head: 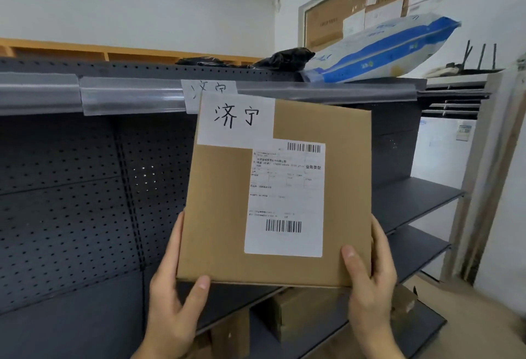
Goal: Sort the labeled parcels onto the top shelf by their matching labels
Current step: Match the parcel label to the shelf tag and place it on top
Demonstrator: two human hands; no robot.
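Cardboard parcel point(227, 216), flat and square, held upright just below the top shelf point(128, 96), its handwritten white label point(236, 118) overlapping the matching tag point(209, 89) clipped in the clear plastic rail at 12 o'clock. Clamped at the lower corners: left hand point(170, 307) at 7 o'clock, thumb wrapped over the bottom edge; right hand point(370, 287) at 5 o'clock, thumb pressed on the face, fingers point(380, 233) curled round the side edge. Best lifted straight up past the rail, tipped flat, then slid back onto the perforated grey metal. Worth steering clear of the crumpled black bag point(281, 58) and glossy blue-and-white pouch point(378, 51) lying at 1 o'clock. Smooth matte board, printed shipping sheet point(284, 202) stuck on the front; firm, light grip probably enough.
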